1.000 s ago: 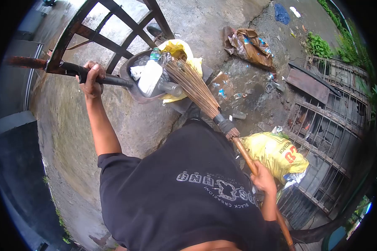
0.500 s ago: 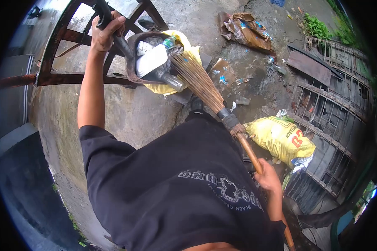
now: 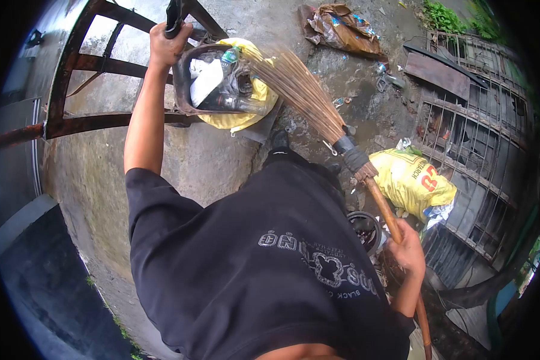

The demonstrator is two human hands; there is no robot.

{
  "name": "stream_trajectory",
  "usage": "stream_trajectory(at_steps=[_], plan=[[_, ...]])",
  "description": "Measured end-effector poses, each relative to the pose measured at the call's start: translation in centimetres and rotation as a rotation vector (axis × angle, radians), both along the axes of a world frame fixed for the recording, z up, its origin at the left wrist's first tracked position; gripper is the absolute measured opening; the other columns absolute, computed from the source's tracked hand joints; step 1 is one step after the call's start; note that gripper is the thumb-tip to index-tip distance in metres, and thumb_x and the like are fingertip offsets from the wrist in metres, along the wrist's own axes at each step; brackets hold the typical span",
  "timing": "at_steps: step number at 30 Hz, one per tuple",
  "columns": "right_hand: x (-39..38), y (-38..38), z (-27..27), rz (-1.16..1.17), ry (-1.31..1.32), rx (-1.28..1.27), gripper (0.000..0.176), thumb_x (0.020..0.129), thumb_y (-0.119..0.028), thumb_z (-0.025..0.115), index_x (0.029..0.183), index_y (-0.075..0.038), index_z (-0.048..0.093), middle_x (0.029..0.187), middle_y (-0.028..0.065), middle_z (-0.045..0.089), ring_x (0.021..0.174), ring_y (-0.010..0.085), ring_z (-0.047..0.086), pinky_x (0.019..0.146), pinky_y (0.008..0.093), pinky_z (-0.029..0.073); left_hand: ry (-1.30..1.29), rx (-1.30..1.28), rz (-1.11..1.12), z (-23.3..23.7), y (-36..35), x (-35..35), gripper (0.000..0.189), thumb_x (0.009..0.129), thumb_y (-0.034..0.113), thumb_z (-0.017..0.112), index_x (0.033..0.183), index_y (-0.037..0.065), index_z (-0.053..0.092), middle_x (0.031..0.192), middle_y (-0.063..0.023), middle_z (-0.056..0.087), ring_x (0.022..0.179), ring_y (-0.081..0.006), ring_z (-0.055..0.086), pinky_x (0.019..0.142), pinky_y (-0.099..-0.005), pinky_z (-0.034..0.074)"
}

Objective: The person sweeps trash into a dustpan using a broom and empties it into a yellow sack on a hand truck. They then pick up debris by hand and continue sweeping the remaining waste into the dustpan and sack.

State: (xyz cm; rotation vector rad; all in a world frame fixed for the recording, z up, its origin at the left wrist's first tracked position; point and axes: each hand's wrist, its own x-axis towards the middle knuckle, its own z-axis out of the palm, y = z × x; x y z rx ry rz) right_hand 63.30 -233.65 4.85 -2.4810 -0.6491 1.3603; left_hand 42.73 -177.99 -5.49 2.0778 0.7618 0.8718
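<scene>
My left hand [image 3: 169, 47] is wrapped round the black handle [image 3: 174, 18] of a dark dustpan [image 3: 182, 75]. Rubbish lies inside the pan: a white flat piece [image 3: 207, 83], a green-labelled plastic bottle [image 3: 230, 56] and a clear bottle [image 3: 237, 103]. A yellow sack [image 3: 237, 122] shows behind and below the pan's rim. My right hand [image 3: 407, 247] grips the wooden handle of a stick broom [image 3: 318, 99]. Its bristles point up and left, their slightly blurred tips overlapping the sack's right edge in this view.
A rusty metal frame [image 3: 87, 63] stands at the left. On the wet ground lie a torn brown bag [image 3: 342, 33] and scattered litter [image 3: 390, 79]. A filled yellow sack [image 3: 411, 183] and a round dark container [image 3: 365, 228] are at the right, near metal grilles [image 3: 462, 156].
The broom has shifted right with my right hand, its bristles drawing back from the rubbish. My left hand has moved slightly right, and more of the dustpan's inside shows.
</scene>
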Motion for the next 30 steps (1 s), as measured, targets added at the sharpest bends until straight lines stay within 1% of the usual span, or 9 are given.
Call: stream_trajectory(at_steps=[2,5,9,14,16,17,20,25,30], plan=[[1.1,-2.4,-0.6,-0.074,-0.02,0.108,0.04,0.065,0.006,0.057,0.104,-0.001,0.052,0.084,0.0056,0.055,0.076,0.0134,0.05,0.071,0.0255,0.041,-0.016,-0.011,0.0,-0.1,-0.5,0.2,0.024,0.074,0.017,0.063,0.058,0.001,0.055,0.047,0.0021,0.045,0.045,-0.0049,0.041,0.043,-0.0226,0.034],[1.8,-3.6,-2.1,-0.24,-0.079,0.066,0.04,0.064,0.005,0.058,0.104,0.001,0.051,0.086,0.0072,0.056,0.079,0.0136,0.051,0.074,0.0253,0.041,-0.022,-0.038,-0.015,-0.3,-0.4,0.3,0.022,0.074,0.016,0.063,0.059,0.002,0.055,0.048,0.0032,0.045,0.046,-0.0045,0.041,0.043,-0.022,0.033],[2.2,-2.4,-3.5,-0.065,-0.394,-0.255,0.039,0.069,-0.015,0.059,0.108,-0.014,0.052,0.093,0.017,0.059,0.092,0.0358,0.053,0.076,0.0424,0.043,0.025,-0.02,0.026,-0.9,0.3,0.6,0.021,0.074,0.014,0.064,0.059,0.003,0.054,0.048,0.0033,0.046,0.045,-0.0044,0.041,0.041,-0.0216,0.032],[4.0,-4.7,-7.4,-0.045,-0.453,-0.508,0.03,0.066,-0.008,0.054,0.096,-0.009,0.055,0.093,0.0163,0.06,0.092,0.0326,0.056,0.077,0.0425,0.044,-0.131,-0.214,-0.092,-1.5,1.4,0.5,0.024,0.077,0.004,0.059,0.057,0.006,0.045,0.051,-0.0004,0.045,0.043,-0.0073,0.041,0.042,-0.0213,0.03],[5.0,-7.4,-9.5,-0.098,-0.409,-0.556,0.028,0.067,-0.008,0.053,0.095,-0.01,0.057,0.096,0.0146,0.06,0.095,0.0297,0.056,0.077,0.041,0.044,-0.065,-0.007,-0.055,-2.0,1.9,0.0,0.022,0.079,0.004,0.057,0.059,0.005,0.047,0.053,-0.0006,0.045,0.045,-0.0076,0.04,0.043,-0.0216,0.03],[5.4,-8.6,-10.2,-0.13,-0.385,-0.578,0.029,0.067,-0.007,0.052,0.095,-0.01,0.058,0.099,0.0136,0.06,0.097,0.0283,0.056,0.078,0.0407,0.044,-0.019,-0.223,-0.043,-2.0,3.1,-0.4,0.021,0.079,0.005,0.058,0.06,0.004,0.048,0.054,-0.0003,0.045,0.047,-0.0075,0.041,0.044,-0.0218,0.031],[7.1,-11.9,-12.4,-0.175,-0.095,-0.806,0.023,0.063,-0.007,0.055,0.084,-0.006,0.065,0.085,0.0134,0.064,0.076,0.0254,0.063,0.069,0.0371,0.047,0.126,-0.209,-0.21,-2.3,5.1,-0.9,0.016,0.082,0.003,0.054,0.066,0.002,0.049,0.057,-0.0012,0.046,0.052,-0.0089,0.043,0.048,-0.0224,0.034],[8.0,-18.9,-17.9,-0.19,-0.226,-0.954,0.025,0.066,-0.018,0.062,0.089,-0.009,0.067,0.093,0.0092,0.064,0.089,0.0234,0.062,0.071,0.0373,0.047,0.49,-0.005,-0.159,0.0,4.6,0.3,0.016,0.082,0.012,0.057,0.076,-0.003,0.054,0.07,-0.007,0.057,0.07,-0.0135,0.057,0.065,-0.0257,0.046],[11.5,-24.0,-17.0,-0.115,-0.192,-0.898,0.028,0.068,-0.019,0.061,0.094,-0.01,0.065,0.098,0.0064,0.064,0.092,0.0236,0.061,0.071,0.0387,0.048,0.672,0.13,0.048,0.4,5.1,-0.4,0.025,0.081,0.019,0.06,0.086,-0.006,0.057,0.082,-0.0116,0.062,0.077,-0.0174,0.058,0.072,-0.03,0.045]])
